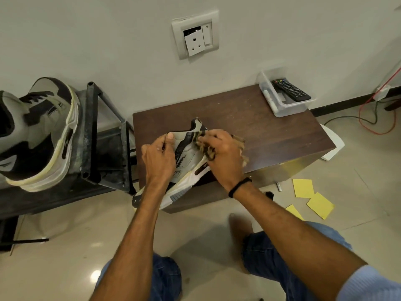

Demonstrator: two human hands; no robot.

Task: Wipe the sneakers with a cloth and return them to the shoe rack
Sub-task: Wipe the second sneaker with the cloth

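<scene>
Sneaker (188,155): held at the centre of the frame, over the wooden table (260,127).
Left hand (159,157): clasped round the upper, thumb laid on the collar.
Right hand (223,153): closed round the cloth (209,152), which is pressed on the side panel.
Second sneaker (41,135): set on the shoe rack (91,135), left of frame.
Handling: judged light; upper soft, sole stiff, so the heel is best gripped.

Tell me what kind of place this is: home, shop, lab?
Probably a home, likely a living room or hallway corner: a shoe rack holding a sneaker, a low wooden table with a TV remote in a plastic tray, and a broken wall socket.
</scene>
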